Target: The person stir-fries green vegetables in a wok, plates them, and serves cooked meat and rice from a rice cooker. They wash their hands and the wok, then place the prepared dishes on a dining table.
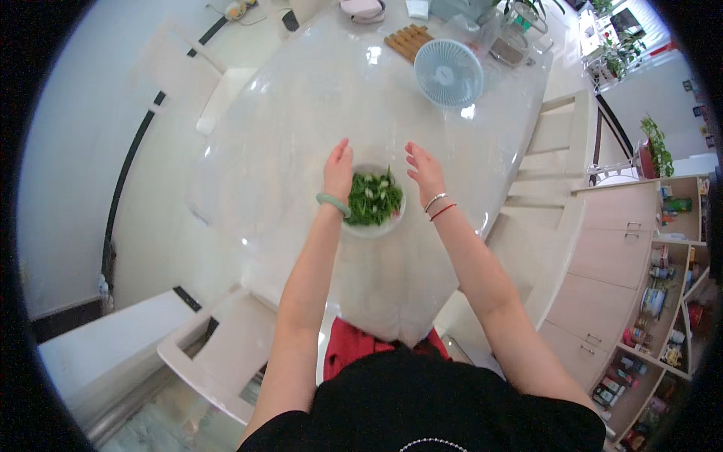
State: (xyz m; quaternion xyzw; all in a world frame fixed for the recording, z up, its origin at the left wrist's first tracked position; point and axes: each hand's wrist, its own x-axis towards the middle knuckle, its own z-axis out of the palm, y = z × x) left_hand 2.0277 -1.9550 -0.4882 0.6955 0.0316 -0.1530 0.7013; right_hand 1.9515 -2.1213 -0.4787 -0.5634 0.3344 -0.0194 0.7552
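OK, looking at a round, whitish bowl filled with loose, bright-green leafy greens, with small pale bits scattered on top and a pinkish spot near the right rim. Sitting mid-scene on a large, glossy, cream-coloured table, between both hands. Can't tell bowl material.

Left hand: just beside the bowl's far left edge, fingers extended and pointing far, palm turned inward, grasping nothing. Can't tell whether touching the rim. Wearing a thick, pale-green, smooth bangle at the wrist, overlapping the bowl's left edge in view.

Right hand: off the bowl's far right side, apart from it, fingers loosely spread and slightly curved, released. Wearing a thin silver bracelet and a red cord bracelet at the wrist.

Further out, far right on the table: a light-blue, round, slotted plastic basket, then a brown slatted wooden rack just left of it. At the far edge, a pale-pink soft pouch.

Off the table: white chairs along the right, plus a pale-pink cabinet with metal handles beyond.
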